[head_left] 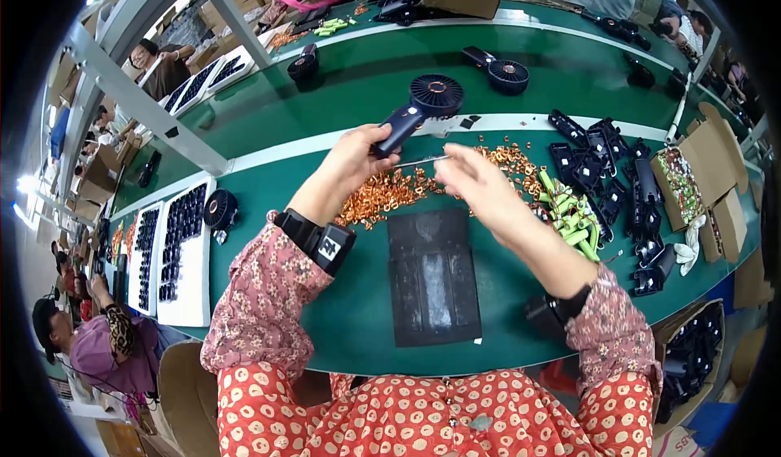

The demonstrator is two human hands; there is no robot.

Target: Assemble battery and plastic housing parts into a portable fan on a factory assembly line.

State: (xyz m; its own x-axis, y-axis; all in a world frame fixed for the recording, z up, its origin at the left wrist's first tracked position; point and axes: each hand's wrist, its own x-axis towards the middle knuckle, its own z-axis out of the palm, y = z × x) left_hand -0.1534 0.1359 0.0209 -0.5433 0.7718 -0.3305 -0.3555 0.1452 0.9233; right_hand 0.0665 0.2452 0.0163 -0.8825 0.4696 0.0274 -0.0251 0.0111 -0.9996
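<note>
fingers of the left hand (pixel 362 156) are curled around the lower handle of a dark blue hand fan (pixel 399 130), thumb uppermost, its round head tipped up and away. the right hand (pixel 472 176) is just beside it, thumb and forefinger pinching a thin metal tool (pixel 419 161) that points left; from where i stand, i cannot tell whether its tip touches the fan.

the fan is held in the air above the far edge of the green workbench (pixel 342 339), near its white strip (pixel 313 146). it looks light and stiff, smooth enough to slide in a loose grip. the slatted head seems the fragile end, so the handle is the better place to take hold.

below the hands lies a spread of copper-coloured bits (pixel 378 201); nearer the front edge is a flat black mat (pixel 435 282). toward the right edge are green batteries (pixel 573 217) and a heap of dark plastic shells (pixel 590 160). a white tray (pixel 195 249) of dark parts lies along the left edge.
</note>
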